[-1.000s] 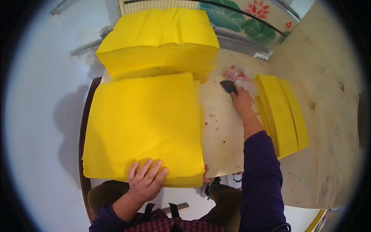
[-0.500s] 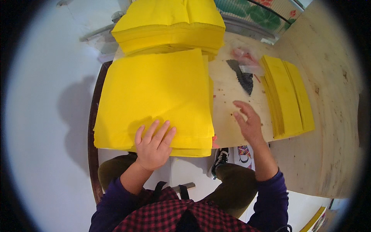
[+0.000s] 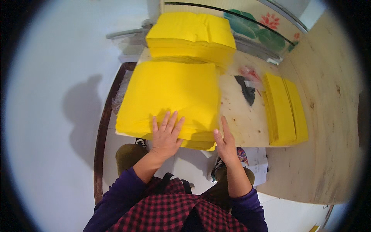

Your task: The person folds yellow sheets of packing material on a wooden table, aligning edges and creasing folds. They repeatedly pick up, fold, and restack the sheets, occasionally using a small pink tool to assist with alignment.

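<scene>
A wide stack of thin yellow sheets, paper-like, lies in front of me on a wooden table. My left hand rests flat on its near edge, fingers spread and pointing away from me. At the near right corner of that stack is my right hand, fingers stretched out and thumb apart, its thumb tip at the sheets' edge. Several sheet edges show in uneven layers under my left hand. Behind this stack stands a taller pile of folded yellow sheets.
Two narrow yellow bundles stand on the table's right, beside a wooden panel. Between them and the wide stack lie a dark scrap and a crumpled clear bag with red bits. A dark brown frame edge runs along the left.
My right hand has moved left, from over the bare table to the stack's right edge. My left hand stays on the near edge. The whole view has shifted.
</scene>
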`<state>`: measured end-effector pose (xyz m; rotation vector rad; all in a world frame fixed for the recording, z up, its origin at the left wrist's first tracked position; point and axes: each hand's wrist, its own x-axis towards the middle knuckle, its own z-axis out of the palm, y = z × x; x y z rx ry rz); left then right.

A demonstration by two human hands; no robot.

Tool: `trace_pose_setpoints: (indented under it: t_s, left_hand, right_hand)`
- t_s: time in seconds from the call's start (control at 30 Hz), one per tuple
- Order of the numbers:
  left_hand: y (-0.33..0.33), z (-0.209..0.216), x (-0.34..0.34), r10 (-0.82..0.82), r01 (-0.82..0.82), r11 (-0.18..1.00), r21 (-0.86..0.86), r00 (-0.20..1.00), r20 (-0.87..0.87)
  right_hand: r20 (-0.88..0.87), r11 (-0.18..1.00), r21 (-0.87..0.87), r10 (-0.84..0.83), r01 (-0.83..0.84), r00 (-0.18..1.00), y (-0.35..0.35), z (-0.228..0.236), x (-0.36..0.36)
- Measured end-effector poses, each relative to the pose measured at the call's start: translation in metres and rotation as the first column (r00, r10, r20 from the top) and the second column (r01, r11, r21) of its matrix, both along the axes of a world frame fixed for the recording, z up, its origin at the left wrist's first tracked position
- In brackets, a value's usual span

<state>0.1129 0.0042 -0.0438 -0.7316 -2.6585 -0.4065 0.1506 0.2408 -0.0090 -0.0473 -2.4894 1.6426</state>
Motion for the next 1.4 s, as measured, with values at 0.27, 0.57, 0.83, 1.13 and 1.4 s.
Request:
trace_pose_setpoints:
  t_s: [0.27,0.57,0.83,1.13,1.4]
  left_hand:
    - [-0.033,0.006,0.015,0.065,-0.067,0.997,0.034,0.996,0.056]
    - [-0.073,0.014,0.01,0.201,-0.224,0.943,0.245,0.973,0.116]
    - [-0.192,-0.005,-0.047,0.057,-0.423,0.297,0.856,0.903,0.427]
    - [-0.198,-0.013,-0.107,-0.394,-0.552,0.264,0.791,0.687,0.611]
    - [-0.187,0.008,-0.066,-0.207,-0.406,0.512,0.757,0.797,0.568]
  right_hand:
    - [0.076,0.979,0.198,-0.058,0.042,0.995,-0.001,-0.007,-0.01]
    - [0.078,0.976,0.203,-0.095,0.078,0.992,-0.007,-0.001,-0.012]
    - [0.037,0.981,0.138,-0.143,0.136,0.989,0.004,-0.015,-0.021]
    - [0.118,0.978,-0.015,-0.205,0.208,0.972,0.006,-0.024,-0.024]
    - [0.153,0.975,0.032,-0.221,0.219,0.963,0.003,-0.023,-0.021]
